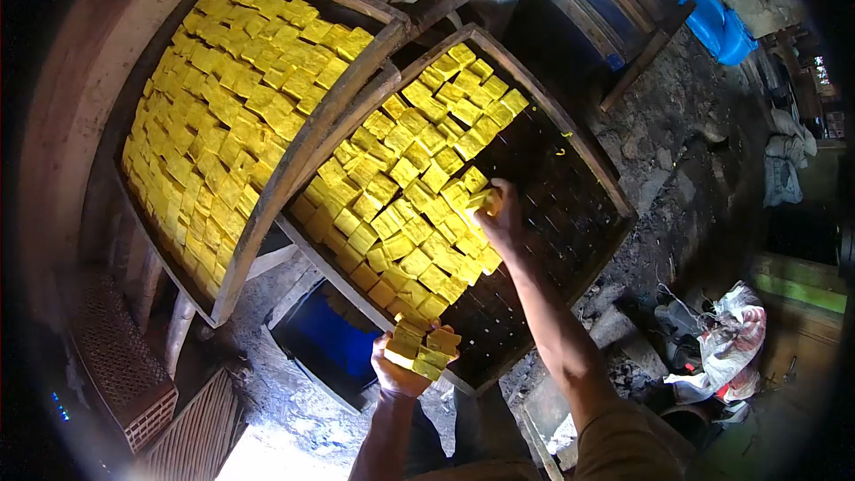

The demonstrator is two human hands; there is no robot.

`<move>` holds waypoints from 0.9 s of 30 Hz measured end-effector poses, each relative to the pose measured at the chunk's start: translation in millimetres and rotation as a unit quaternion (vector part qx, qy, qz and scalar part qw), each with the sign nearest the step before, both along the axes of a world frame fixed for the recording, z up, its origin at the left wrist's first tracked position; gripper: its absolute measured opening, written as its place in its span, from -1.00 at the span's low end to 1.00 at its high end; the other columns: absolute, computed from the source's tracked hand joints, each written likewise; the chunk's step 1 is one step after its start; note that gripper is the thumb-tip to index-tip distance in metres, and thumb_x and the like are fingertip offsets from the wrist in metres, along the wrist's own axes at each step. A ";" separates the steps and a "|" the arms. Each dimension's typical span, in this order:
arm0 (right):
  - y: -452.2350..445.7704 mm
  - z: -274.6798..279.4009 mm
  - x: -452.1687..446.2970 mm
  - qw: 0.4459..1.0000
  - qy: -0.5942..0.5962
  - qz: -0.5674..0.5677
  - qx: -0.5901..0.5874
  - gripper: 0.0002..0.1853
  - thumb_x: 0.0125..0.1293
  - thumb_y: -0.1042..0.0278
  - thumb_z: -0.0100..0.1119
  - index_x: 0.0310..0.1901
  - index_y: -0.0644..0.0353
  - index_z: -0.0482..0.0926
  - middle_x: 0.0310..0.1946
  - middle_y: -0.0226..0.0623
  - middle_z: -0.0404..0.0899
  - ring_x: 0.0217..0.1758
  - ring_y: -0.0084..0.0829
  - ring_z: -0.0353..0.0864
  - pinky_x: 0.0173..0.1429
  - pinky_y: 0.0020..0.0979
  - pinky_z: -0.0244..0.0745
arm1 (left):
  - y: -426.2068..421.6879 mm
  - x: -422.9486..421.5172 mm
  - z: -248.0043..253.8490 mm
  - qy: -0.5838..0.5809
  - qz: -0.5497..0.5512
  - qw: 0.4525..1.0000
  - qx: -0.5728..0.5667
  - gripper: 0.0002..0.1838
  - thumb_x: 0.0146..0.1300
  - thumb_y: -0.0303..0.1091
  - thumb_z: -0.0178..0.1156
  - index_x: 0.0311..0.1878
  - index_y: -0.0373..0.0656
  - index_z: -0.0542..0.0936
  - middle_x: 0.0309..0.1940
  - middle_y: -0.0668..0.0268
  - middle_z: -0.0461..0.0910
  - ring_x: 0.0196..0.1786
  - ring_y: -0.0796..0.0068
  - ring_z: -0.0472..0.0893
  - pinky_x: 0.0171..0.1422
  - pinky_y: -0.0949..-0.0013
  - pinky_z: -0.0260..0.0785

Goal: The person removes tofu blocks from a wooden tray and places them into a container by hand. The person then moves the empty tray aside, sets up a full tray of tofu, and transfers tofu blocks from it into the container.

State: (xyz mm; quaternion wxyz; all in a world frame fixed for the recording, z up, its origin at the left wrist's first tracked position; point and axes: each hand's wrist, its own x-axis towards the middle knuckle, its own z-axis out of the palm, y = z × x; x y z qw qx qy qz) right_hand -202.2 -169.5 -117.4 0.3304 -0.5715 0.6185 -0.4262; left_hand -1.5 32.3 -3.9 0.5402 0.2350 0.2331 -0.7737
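We see one small, square-cut, bright yellow block (482,201) near the centre of the frame, at the edge of the packed rows of similar blocks (405,205). Our right hand (505,216) reaches up from the lower right, its fingers closed around that block. The rows cover the left and upper part of a wooden-framed, dark-bottomed tray (554,112); its dark base shows to the right and at the bottom.

Below the tray's lower edge, at bottom centre, our left hand (398,378) is palm up, its fingers curled around a cluster of yellow blocks (420,346).

In the upper left of the frame, we see a second wooden-framed tray (252,242), covered in more yellow blocks. A bright blue plastic bundle (720,28) lies at upper right, and a crumpled white-and-red sack (732,334) at lower right.
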 end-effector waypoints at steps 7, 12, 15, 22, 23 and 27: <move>-28.1 27.6 -19.5 0.952 -0.259 0.026 0.160 -0.44 -0.10 0.59 0.08 0.08 0.24 0.48 -0.03 -0.27 0.51 0.08 -0.45 0.48 0.20 -0.37 0.38 | -8.5 6.0 10.4 0.012 0.000 0.999 -0.036 -0.23 0.06 0.13 0.12 0.22 -0.28 0.46 0.13 -0.03 0.51 0.20 -0.16 0.48 0.15 -0.28 0.37; -46.2 13.2 -2.1 0.969 0.233 0.081 0.019 -0.58 0.02 0.53 0.10 0.00 0.30 0.56 0.11 -0.06 0.50 0.18 -0.22 0.47 0.29 -0.27 0.34 | -12.1 4.6 7.8 -0.058 -0.002 0.998 -0.023 -0.19 0.13 0.19 0.10 0.32 -0.23 0.37 0.17 -0.06 0.48 0.24 -0.19 0.44 0.26 -0.25 0.31; -42.2 -9.2 2.7 0.819 0.532 0.200 -0.078 -0.55 0.09 0.48 0.13 0.09 0.29 0.50 0.20 0.18 0.39 0.24 0.06 0.40 0.34 -0.16 0.30 | -18.8 8.8 8.2 -0.011 -0.002 1.000 -0.008 -0.16 0.18 0.30 0.04 0.33 -0.19 0.35 0.16 -0.06 0.47 0.24 -0.21 0.43 0.25 -0.28 0.30; -42.0 60.5 15.9 0.976 -0.005 0.128 0.175 -0.52 -0.06 0.40 0.14 0.01 0.24 0.50 -0.33 -0.22 0.49 -0.17 -0.32 0.46 -0.05 -0.28 0.41 | -52.6 10.9 -7.1 0.009 -0.041 0.998 -0.045 -0.25 0.11 0.18 0.04 0.28 -0.13 0.41 0.13 0.00 0.51 0.15 -0.12 0.52 0.10 -0.26 0.42; -51.7 7.8 -4.9 0.950 -0.205 0.156 0.175 -0.52 -0.13 0.38 0.15 -0.05 0.18 0.55 -0.31 -0.29 0.54 -0.14 -0.37 0.50 -0.02 -0.32 0.45 | -57.1 11.2 -12.2 0.005 -0.057 0.997 -0.055 -0.25 0.11 0.17 0.05 0.28 -0.16 0.41 0.13 0.00 0.51 0.16 -0.10 0.53 0.11 -0.24 0.43; -11.5 107.1 3.4 0.881 -0.360 0.201 0.233 -0.53 -0.11 0.33 0.25 -0.04 0.09 0.51 -0.16 -0.33 0.57 0.01 -0.44 0.53 0.05 -0.29 0.51 | -75.8 6.8 -15.8 0.056 -0.107 0.992 -0.045 -0.28 0.25 0.22 -0.03 0.26 -0.18 0.40 0.09 0.01 0.53 0.12 -0.04 0.55 0.18 -0.14 0.43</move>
